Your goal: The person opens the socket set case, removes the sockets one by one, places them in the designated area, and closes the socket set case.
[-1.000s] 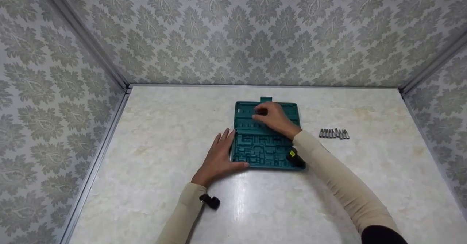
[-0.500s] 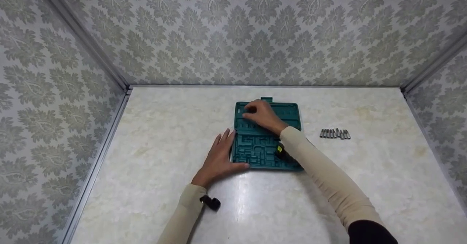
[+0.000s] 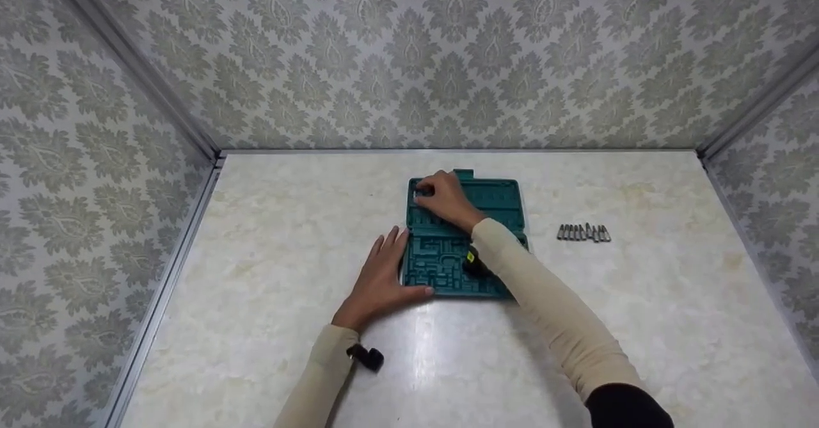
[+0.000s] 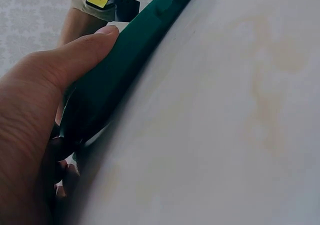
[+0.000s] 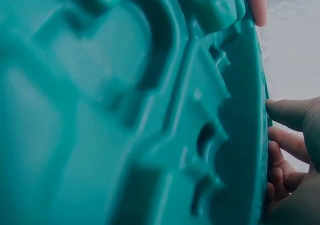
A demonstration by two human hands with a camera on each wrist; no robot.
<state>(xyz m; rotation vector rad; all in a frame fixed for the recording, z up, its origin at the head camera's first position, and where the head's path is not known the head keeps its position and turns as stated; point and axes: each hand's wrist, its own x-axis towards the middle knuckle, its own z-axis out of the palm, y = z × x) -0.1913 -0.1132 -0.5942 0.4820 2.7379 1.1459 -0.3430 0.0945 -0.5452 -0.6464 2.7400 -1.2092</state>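
Note:
A green moulded tool case (image 3: 435, 268) lies open on the table, lid away from me. My left hand (image 3: 377, 281) rests at its front left corner: straight fingers along the left side, thumb (image 4: 95, 50) over the front edge. My right hand (image 3: 445, 198) reaches across the lid to its upper left corner. Thumb and forefinger come together at a small light piece in that corner. The right wrist view shows the right hand's fingers (image 5: 285, 140) behind the case's teal wall (image 5: 245, 110), with the tips hidden; I cannot tell whether they grip the piece.
Several short metal bits (image 3: 583, 232) stand out in a row on the table right of the case. Patterned walls (image 3: 448, 63) enclose the pale table (image 3: 288, 223) at the back and both sides. The lid's latch tab (image 3: 463, 174) points to the back wall.
My right hand has moved left across the lid to its upper left corner, its forearm swinging left over the case. The left hand stays in place.

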